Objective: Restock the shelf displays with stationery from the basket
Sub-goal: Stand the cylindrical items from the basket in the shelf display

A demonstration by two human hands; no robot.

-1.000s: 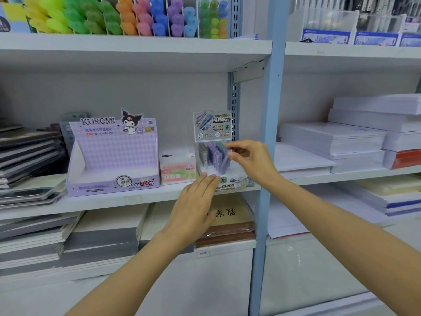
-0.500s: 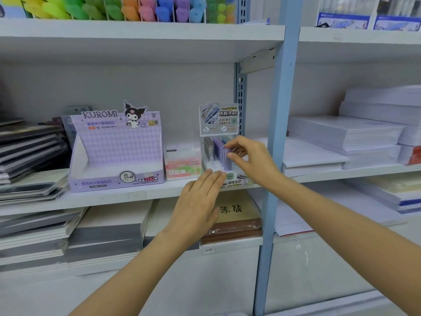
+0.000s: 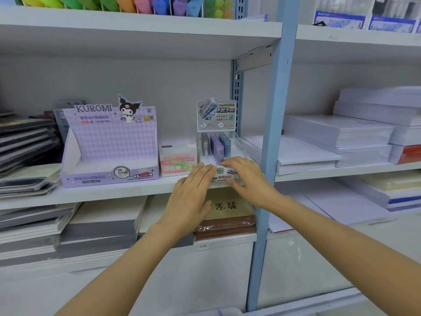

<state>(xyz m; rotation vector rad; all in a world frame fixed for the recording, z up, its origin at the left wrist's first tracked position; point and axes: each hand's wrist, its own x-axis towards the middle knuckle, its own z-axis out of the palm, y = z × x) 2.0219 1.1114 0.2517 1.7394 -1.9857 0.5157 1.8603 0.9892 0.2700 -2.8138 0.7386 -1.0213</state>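
Observation:
A clear plastic display box [image 3: 215, 124] of pencil-lead tubes stands on the middle shelf [image 3: 95, 195], next to the blue upright. Grey, purple and teal lead tubes [image 3: 216, 145] stand in rows inside it. My left hand [image 3: 191, 197] lies flat with straight fingers touching the box's front lip. My right hand [image 3: 247, 176] rests on the front right of the box, fingers extended over its label. Neither hand holds a tube. The basket is out of view.
A purple Kuromi display carton [image 3: 109, 144] and a small pink Fruit Soda box [image 3: 178, 161] stand left of the lead display. Notebook stacks [image 3: 25, 144] fill the left, white paper reams [image 3: 341, 135] the right bay. A blue upright post [image 3: 273, 133] divides the bays.
My right hand has let go of the purple tube, which now stands in the box, and has dropped to the box's front edge. My left hand has stayed at the front.

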